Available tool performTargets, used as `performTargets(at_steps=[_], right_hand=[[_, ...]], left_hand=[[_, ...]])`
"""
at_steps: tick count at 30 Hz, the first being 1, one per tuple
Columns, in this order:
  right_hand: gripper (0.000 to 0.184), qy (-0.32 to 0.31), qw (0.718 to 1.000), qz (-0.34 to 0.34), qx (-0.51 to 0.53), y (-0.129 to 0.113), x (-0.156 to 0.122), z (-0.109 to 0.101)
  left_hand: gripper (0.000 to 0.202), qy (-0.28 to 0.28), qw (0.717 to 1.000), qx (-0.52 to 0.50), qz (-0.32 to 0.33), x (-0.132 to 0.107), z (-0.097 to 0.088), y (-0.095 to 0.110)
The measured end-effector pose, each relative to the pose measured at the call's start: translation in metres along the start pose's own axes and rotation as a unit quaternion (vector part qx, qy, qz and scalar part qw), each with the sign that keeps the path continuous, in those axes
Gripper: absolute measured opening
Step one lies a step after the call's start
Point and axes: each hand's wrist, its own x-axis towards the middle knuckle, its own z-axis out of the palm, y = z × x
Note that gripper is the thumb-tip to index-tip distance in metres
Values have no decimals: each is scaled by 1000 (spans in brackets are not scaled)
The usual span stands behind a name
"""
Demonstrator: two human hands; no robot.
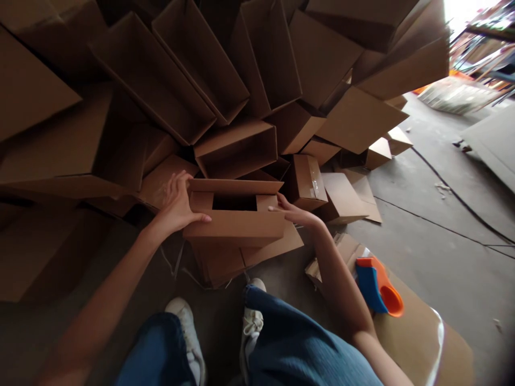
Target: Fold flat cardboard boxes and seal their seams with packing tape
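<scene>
A small brown cardboard box (237, 226) stands in front of me, its end flaps folded in and a dark gap between them. The long flaps on its near and far sides are unfolded. My left hand (177, 206) is at the box's left end, thumb on the near flap and fingers spread along the far corner. At the opposite end, my right hand (293, 210) grips the right edge, thumb over the end flap and fingers behind. Flat cardboard pieces (221, 265) lie under the box.
A large pile of open cardboard boxes (237, 145) rises ahead and to the left. On the right, an orange and blue tape dispenser (374, 287) sits on stacked flat cardboard (418, 327). Dark cables (450, 187) cross the concrete floor. My shoes (187, 327) are close below the box.
</scene>
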Motion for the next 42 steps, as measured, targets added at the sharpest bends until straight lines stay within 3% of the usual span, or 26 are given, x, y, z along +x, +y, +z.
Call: performTargets(at_steps=[3,6,9,11,16,27,33,36,39,42], right_hand=[[78,117,993,-2,23,-16,-9,-8],[88,191,978,-77,-44,-39,-20,-11],[123,171,950,-151,-215,-61,-26,1],[142,134,926,-152,-318,-72,-26,16],[156,126,882,-104,-441,-80,-19,45],[127,162,857,-76,-483,-95,-39,59],[76,168,837,-73,-515,-103,-51,75],[65,143,848,-68,-507,-101,-54,76],[57,112,866,-55,-484,-103,-51,68],[31,102,881,-43,-460,-108,-44,58]], left_hand=[[113,12,1000,8,7,-2,4,1],[111,22,1000,13,12,-4,6,2],[110,29,999,19,15,-5,7,3],[111,31,999,25,15,-5,7,3],[111,43,998,41,22,-6,7,6],[92,77,996,40,32,-21,6,14],[54,72,996,40,14,-36,7,15],[35,62,997,45,11,-47,9,14],[30,68,996,52,17,-52,9,15],[28,59,996,64,21,-53,6,19]])
